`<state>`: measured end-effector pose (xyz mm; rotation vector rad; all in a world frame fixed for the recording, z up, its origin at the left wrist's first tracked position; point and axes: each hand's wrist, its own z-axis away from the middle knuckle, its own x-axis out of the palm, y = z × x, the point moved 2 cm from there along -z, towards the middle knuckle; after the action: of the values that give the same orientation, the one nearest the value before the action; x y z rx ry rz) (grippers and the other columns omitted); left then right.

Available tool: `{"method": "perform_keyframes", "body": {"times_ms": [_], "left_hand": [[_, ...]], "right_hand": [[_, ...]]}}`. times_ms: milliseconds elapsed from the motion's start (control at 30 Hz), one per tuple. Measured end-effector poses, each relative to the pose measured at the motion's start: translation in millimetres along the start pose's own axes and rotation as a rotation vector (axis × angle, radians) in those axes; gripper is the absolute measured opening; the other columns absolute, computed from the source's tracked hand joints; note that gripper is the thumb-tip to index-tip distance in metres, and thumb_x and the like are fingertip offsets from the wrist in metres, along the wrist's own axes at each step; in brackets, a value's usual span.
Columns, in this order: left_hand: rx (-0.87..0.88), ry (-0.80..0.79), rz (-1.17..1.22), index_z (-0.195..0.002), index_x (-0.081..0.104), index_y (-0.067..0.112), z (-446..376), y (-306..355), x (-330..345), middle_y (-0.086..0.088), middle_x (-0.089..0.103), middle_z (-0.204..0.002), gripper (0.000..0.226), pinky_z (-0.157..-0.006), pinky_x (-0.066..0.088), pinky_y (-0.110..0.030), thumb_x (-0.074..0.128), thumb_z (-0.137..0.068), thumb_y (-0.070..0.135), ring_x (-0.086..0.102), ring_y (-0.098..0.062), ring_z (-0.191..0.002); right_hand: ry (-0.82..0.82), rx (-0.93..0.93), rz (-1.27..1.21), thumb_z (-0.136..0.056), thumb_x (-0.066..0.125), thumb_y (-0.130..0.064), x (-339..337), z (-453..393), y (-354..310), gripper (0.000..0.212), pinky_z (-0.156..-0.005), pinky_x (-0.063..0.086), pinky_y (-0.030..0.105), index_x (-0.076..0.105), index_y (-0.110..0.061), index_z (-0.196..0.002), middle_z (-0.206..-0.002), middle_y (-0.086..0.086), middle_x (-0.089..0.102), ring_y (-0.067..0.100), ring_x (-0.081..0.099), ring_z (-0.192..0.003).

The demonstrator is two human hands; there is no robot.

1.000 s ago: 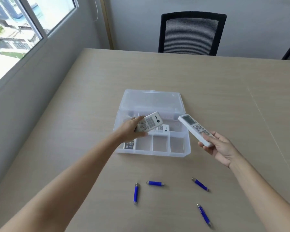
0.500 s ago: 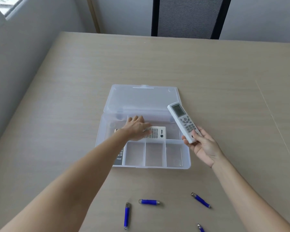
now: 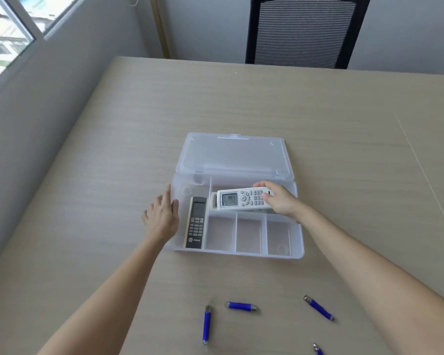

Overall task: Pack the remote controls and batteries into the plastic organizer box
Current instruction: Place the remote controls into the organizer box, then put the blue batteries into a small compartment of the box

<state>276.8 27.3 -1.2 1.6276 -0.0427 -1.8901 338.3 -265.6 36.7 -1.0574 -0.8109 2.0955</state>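
A clear plastic organizer box (image 3: 299, 248) lies open on the table, its lid (image 3: 232, 155) folded back. A dark remote (image 3: 195, 226) rests in the left long compartment. My right hand (image 3: 278, 199) grips a white remote with a screen (image 3: 241, 199), held sideways over the upper compartment, on top of another white remote (image 3: 213, 201) that is mostly hidden. My left hand (image 3: 163, 216) is open, fingers spread, touching the box's left wall. Several blue batteries lie on the table in front: one (image 3: 207, 324), another (image 3: 241, 306), a third (image 3: 319, 307).
Three small compartments (image 3: 249, 233) along the box's front hold nothing. A black mesh chair (image 3: 303, 32) stands at the table's far side. A wall and window (image 3: 8, 34) run along the left. A fourth battery (image 3: 317, 349) is cut off at the bottom edge.
My right hand has carried the white remote left and turned it sideways over the box's upper compartment. My left hand let go of its remote and moved out to the box's left wall.
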Motion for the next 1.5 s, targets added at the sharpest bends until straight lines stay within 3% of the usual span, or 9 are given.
{"method": "perform_keyframes", "body": {"times_ms": [100,400,567,633,800,933,1167,1333,1500], "left_hand": [[-0.003,0.019,0.148,-0.148,0.024,0.027,0.7,-1.6,6.8,-0.017,0.051,-0.131,0.048,-0.102,0.033,-0.053,0.028,-0.101,0.026,0.049,-0.038,-0.116],[0.055,0.063,0.229,-0.147,0.03,0.019,-5.2,-5.6,12.4,-0.026,0.05,-0.128,0.047,-0.098,0.036,-0.047,0.031,-0.101,0.018,0.047,-0.044,-0.11],[-0.041,-0.017,0.149,-0.149,0.02,0.028,-5.3,-4.4,9.1,-0.022,0.03,-0.15,0.05,-0.11,0.027,-0.053,0.029,-0.1,0.03,0.033,-0.042,-0.132],[-0.06,0.003,0.113,-0.151,0.011,0.026,6.2,1.7,3.3,-0.02,0.009,-0.158,0.057,-0.114,0.016,-0.055,0.031,-0.099,0.039,0.017,-0.041,-0.142],[0.541,0.265,0.114,-0.126,0.047,0.015,98.6,27.7,-4.2,-0.013,0.047,-0.13,0.039,-0.095,0.035,-0.041,0.046,-0.093,0.035,0.044,-0.03,-0.116],[0.973,-0.398,-0.045,-0.109,0.056,0.021,185.7,35.6,43.6,0.001,0.056,-0.107,0.029,-0.076,0.05,-0.032,0.045,-0.091,0.041,0.058,-0.02,-0.095],[0.699,-0.572,-0.463,-0.113,0.048,0.009,197.6,35.0,82.5,-0.011,0.051,-0.12,0.023,-0.087,0.043,-0.04,0.046,-0.094,0.022,0.051,-0.032,-0.113],[0.514,-0.34,0.168,-0.099,0.06,0.009,182.9,82.8,47.3,-0.005,0.064,-0.096,0.017,-0.075,0.048,-0.036,0.056,-0.091,0.024,0.061,-0.026,-0.084],[0.168,-0.357,0.494,-0.089,0.069,0.006,149.0,153.5,36.9,-0.004,0.067,-0.078,0.012,-0.06,0.051,-0.024,0.064,-0.081,0.014,0.062,-0.018,-0.066]], "right_hand": [[0.078,0.087,0.199,-0.096,0.034,-0.015,20.4,-12.7,-0.1,0.038,-0.108,0.035,0.039,0.054,-0.024,-0.127,-0.12,0.015,0.056,0.031,0.035,-0.129],[0.097,0.049,0.392,-0.099,0.03,-0.015,38.1,-18.4,-14.8,0.036,-0.106,0.03,0.036,0.054,-0.012,-0.125,-0.128,0.013,0.062,0.032,0.047,-0.124],[-0.024,0.087,0.36,-0.1,0.026,-0.026,35.1,10.6,-16.4,0.051,-0.114,0.017,0.039,0.019,-0.028,-0.15,-0.154,0.005,0.035,0.032,0.007,-0.147],[0.078,0.001,0.265,-0.099,0.031,-0.025,24.5,34.7,-18.9,0.053,-0.113,0.02,0.04,0.017,-0.028,-0.151,-0.153,0.011,0.033,0.029,0.012,-0.146],[0.659,-0.087,0.072,-0.09,0.051,-0.016,-20.4,132.8,30.6,0.022,-0.079,0.047,0.029,0.063,-0.013,-0.108,-0.094,0.004,0.067,0.026,0.067,-0.087],[0.441,0.438,0.159,-0.08,0.067,-0.021,3.0,189.8,129.5,0.018,-0.072,0.042,0.024,0.067,-0.009,-0.095,-0.093,0.007,0.07,0.023,0.062,-0.087],[0.266,0.438,0.411,-0.083,0.063,-0.021,43.6,201.0,169.2,0.024,-0.066,0.037,0.03,0.043,-0.016,-0.069,-0.084,0.007,0.058,0.024,0.05,-0.081],[0.538,0.233,-0.182,-0.082,0.068,-0.014,8.7,183.8,122.0,0.019,-0.059,0.053,0.031,0.058,0.002,-0.078,-0.069,0.008,0.064,0.022,0.058,-0.054],[0.477,0.172,-0.397,-0.076,0.074,-0.007,-8.0,144.7,75.1,0.013,-0.05,0.054,0.022,0.066,0.001,-0.08,-0.07,0.014,0.067,0.02,0.061,-0.054]]}}
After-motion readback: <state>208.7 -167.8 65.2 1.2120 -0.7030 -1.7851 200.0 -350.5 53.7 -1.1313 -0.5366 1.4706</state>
